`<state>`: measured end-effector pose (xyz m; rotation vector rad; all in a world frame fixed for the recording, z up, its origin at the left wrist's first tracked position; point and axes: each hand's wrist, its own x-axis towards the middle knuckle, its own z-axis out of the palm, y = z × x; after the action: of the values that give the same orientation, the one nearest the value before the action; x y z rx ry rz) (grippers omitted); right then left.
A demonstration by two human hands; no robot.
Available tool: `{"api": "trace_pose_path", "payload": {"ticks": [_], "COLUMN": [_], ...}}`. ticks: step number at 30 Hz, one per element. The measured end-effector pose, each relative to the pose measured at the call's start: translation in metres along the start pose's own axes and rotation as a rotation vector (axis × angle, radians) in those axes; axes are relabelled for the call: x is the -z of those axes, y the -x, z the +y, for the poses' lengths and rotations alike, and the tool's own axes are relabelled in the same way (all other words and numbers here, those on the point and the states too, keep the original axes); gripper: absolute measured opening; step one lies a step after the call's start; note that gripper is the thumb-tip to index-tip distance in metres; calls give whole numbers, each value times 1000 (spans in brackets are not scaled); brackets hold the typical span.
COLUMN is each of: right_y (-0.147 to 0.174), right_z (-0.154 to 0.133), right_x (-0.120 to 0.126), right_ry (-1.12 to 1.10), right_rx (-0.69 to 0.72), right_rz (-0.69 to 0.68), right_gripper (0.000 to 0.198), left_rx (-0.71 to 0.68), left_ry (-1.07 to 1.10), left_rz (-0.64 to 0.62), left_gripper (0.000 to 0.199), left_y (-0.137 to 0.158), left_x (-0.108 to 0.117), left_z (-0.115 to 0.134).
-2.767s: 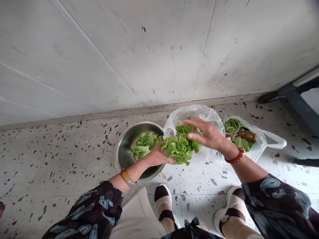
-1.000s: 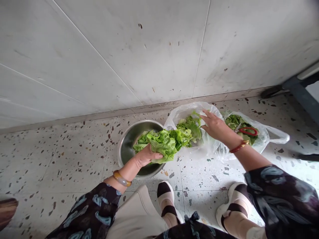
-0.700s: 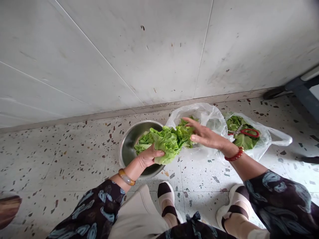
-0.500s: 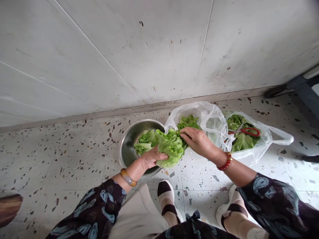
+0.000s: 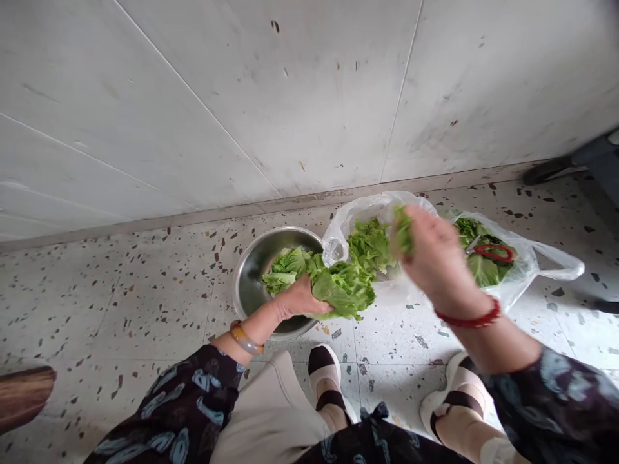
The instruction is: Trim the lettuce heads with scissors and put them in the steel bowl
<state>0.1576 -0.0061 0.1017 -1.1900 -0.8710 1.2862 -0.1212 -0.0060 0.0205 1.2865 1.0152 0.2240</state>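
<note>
Half a second ago the right hand point(image 5: 432, 254) was pinching at the side of the lettuce head point(image 5: 345, 291); now it has pulled away to the right and up, blurred by motion, its fingers closed on a torn green leaf piece point(image 5: 402, 232). The left hand point(image 5: 300, 299) keeps its grasp on the lettuce head, which sits just right of its fingers, thumb along the near side. The head has turned since then, so a broader, smoother leaf shows on top and the frilled edges point toward the right.

Behind and to the left of the left hand is a round steel basin point(image 5: 249, 283), smooth and dull-shiny inside, with crinkled lettuce leaves point(image 5: 285, 270) lying in it. Between the two hands and beyond them stands a thin, cloudy plastic bag point(image 5: 338, 225), its mouth crumpled open around loose, ruffled greens point(image 5: 368, 243); the right hand is in front of its right part. Past the right hand lies a second plastic bag point(image 5: 525, 274) with a looped handle, holding darker leaves and scissors point(image 5: 507, 253) with a red ring grip on top. Under everything is a hard, pale floor point(image 5: 145, 309) flecked with angular brown and grey chips.
</note>
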Motion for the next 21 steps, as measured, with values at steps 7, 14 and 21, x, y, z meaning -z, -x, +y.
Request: {"api": "trace_pose_path", "payload": {"ticks": [7, 14, 21], "right_y": [-28, -48, -42], "right_z": [2, 122, 74], "right_x": [31, 79, 53], "right_ry": [525, 1384, 995], "right_rx": [512, 344, 605], "right_rz": [191, -350, -163], "right_gripper": [27, 40, 35], "left_rx": [1, -25, 73], "left_ry": [561, 689, 755], "left_rz": [-124, -224, -224], "left_gripper": [67, 70, 75], "left_y": [4, 0, -13], "left_x": [14, 3, -6], "left_z": [-17, -14, -11]}}
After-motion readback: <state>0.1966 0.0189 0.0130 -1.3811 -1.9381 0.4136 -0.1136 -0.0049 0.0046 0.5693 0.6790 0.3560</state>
